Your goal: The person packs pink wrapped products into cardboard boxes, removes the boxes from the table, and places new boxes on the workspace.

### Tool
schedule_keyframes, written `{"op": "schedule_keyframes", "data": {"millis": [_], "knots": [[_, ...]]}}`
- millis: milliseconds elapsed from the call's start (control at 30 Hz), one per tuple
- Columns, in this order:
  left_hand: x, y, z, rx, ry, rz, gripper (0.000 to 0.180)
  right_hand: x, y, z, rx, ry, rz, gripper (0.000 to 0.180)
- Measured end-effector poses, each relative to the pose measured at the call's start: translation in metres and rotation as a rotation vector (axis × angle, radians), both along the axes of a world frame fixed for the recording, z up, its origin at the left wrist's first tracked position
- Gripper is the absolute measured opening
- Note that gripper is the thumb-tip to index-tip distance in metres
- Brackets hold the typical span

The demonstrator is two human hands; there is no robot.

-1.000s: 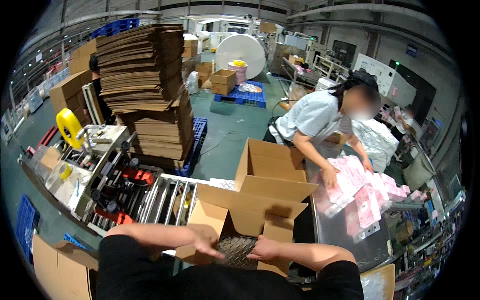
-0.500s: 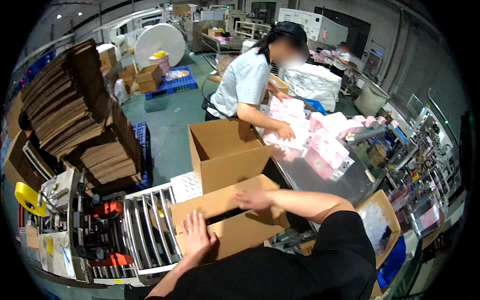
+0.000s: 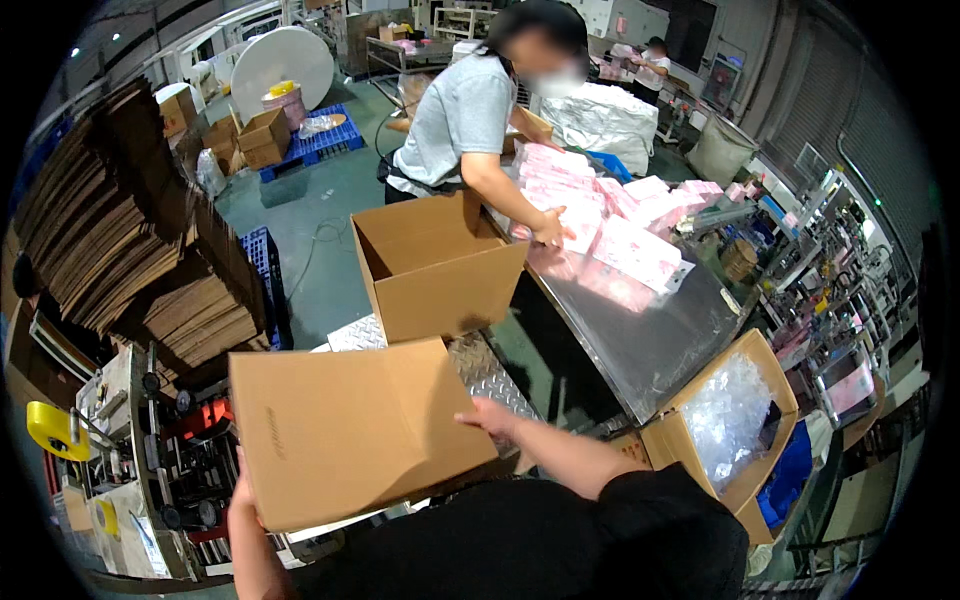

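A brown cardboard box (image 3: pixel 340 420) is tilted up in front of me, a broad plain side facing me. My right hand (image 3: pixel 492 417) grips its right edge, with the fingertips bent round the board. At the lower left side my left hand (image 3: pixel 243 505) holds the box, its fingers partly hidden behind the cardboard. Just beyond stands another cardboard box (image 3: pixel 450 292), upright with its top open. Across from me a co-worker's hand (image 3: pixel 551 228) rests among pink and white packs (image 3: pixel 640 255) on a dark metal table (image 3: pixel 650 350).
To the left are a roller line with red parts (image 3: pixel 200 418), a yellow tape roll (image 3: pixel 55 428) and a tall stack of flattened cardboard (image 3: pixel 110 220). A carton of clear plastic bags (image 3: pixel 735 420) sits at my right. Diamond-patterned metal plate (image 3: pixel 485 370) shows beyond my box.
My box has swung up and left from the rollers. Both my hands have gone from its top flaps to its sides. The co-worker's hand has shifted among the packs.
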State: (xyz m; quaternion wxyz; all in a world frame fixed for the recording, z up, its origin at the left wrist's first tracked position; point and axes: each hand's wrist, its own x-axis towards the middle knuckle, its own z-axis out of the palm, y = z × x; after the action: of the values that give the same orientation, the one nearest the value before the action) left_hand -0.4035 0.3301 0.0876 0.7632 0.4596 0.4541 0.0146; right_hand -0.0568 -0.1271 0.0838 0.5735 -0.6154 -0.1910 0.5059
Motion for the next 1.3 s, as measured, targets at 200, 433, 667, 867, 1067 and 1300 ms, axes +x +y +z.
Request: {"op": "schedule_keyframes", "data": {"millis": [200, 433, 667, 867, 1067, 1300], "knots": [[0.029, -0.041, 0.029, -0.297, -0.075, -0.147, 0.086, -0.003, 0.025, 0.237, 0.300, -0.131, 0.171, 0.057], [0.136, -0.190, 0.081, 0.478, -0.023, -0.416, 0.078, -0.102, 0.123, 0.073, -0.056, -0.597, 0.598, 0.034], [0.049, -0.090, -0.008, 0.292, 0.095, -0.338, 0.050, 0.119, -0.065, 0.087, -0.759, -1.738, 0.586, 0.080], [0.022, -0.095, -0.049, 0.777, 0.408, -0.239, 0.103, 0.131, -0.110, 0.002, -0.759, -1.093, 0.710, 0.111], [0.128, -0.193, -0.114, 0.697, 0.568, -0.746, 0.126, 0.185, -0.179, -0.031, -0.968, -0.825, 0.319, 0.098], [0.178, -0.183, -0.136, 0.786, 0.668, -0.650, 0.074, 0.150, -0.267, 0.015, -0.194, -0.853, -0.275, 0.051]]}}
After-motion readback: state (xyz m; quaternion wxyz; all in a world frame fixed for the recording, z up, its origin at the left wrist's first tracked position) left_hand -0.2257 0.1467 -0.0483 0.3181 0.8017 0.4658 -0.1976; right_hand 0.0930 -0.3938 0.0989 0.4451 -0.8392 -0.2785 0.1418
